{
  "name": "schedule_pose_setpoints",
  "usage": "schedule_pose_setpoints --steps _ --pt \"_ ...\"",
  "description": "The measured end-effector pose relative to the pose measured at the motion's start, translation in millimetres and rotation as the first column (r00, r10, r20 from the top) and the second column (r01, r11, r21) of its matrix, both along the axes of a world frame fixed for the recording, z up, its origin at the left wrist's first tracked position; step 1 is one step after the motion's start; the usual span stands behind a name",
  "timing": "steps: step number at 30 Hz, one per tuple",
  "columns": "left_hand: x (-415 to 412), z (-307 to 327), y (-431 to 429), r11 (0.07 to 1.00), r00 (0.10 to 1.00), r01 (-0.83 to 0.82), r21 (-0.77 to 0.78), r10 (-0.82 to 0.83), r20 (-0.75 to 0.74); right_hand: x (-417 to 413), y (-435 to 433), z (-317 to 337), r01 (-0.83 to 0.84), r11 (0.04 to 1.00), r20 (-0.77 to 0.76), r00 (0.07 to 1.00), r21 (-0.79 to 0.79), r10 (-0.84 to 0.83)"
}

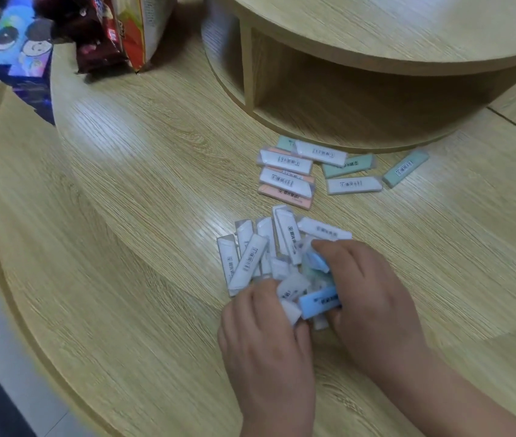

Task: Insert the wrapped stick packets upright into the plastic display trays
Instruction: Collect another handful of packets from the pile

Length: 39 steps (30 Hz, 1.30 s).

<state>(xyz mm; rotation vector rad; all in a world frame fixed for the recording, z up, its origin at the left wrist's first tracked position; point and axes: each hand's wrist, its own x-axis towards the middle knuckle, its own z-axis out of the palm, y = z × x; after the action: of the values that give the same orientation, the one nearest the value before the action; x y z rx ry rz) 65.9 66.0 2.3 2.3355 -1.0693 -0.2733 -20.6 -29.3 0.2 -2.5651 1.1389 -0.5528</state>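
Several wrapped stick packets lie flat on the round wooden table (124, 247). A near heap (250, 257) of white packets sits just beyond my hands. My left hand (266, 335) and my right hand (364, 298) are closed together over the heap's near end, gripping a blue packet (319, 302) and some white ones between them. Farther back lies a second group (285, 175) of white and peach packets, with green ones (349, 167) to its right and one green packet (405, 168) apart. No plastic display tray is in view.
A raised round wooden shelf (376, 52) with an open compartment stands at the back right. Snack bags (114, 36) and a colourful box (20, 58) stand at the back left. The table's curved edge (4, 263) runs down the left side.
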Motion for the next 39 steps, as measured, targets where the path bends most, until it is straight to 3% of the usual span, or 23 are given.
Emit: schedule_pose_setpoints --steps 4,9,15,28,39 --pt "4.6 -5.1 -13.5 1.000 0.995 0.011 -0.018 -0.009 0.103 -2.1 -17.3 -8.9 0.003 1.000 0.012 1.000 -0.020 -0.003" --pt "13.6 -3.4 -29.4 1.000 0.995 -0.014 -0.023 0.016 0.097 -4.1 -42.8 -10.4 0.050 0.997 -0.063 0.997 0.062 -0.046" --pt "19.6 -2.5 -40.7 0.999 0.995 -0.036 0.027 0.033 0.095 -8.1 -51.3 -6.6 0.082 0.985 -0.044 0.996 0.151 -0.076" --pt "15.0 -0.9 -52.8 0.996 0.999 -0.030 0.081 0.026 0.044 -0.7 -44.3 -8.3 0.138 0.977 -0.122 0.985 0.166 -0.119" --pt "15.5 13.2 -72.0 0.986 0.985 -0.135 0.102 0.145 -0.095 11.6 -74.0 2.9 0.198 0.972 -0.160 0.971 0.130 -0.176"
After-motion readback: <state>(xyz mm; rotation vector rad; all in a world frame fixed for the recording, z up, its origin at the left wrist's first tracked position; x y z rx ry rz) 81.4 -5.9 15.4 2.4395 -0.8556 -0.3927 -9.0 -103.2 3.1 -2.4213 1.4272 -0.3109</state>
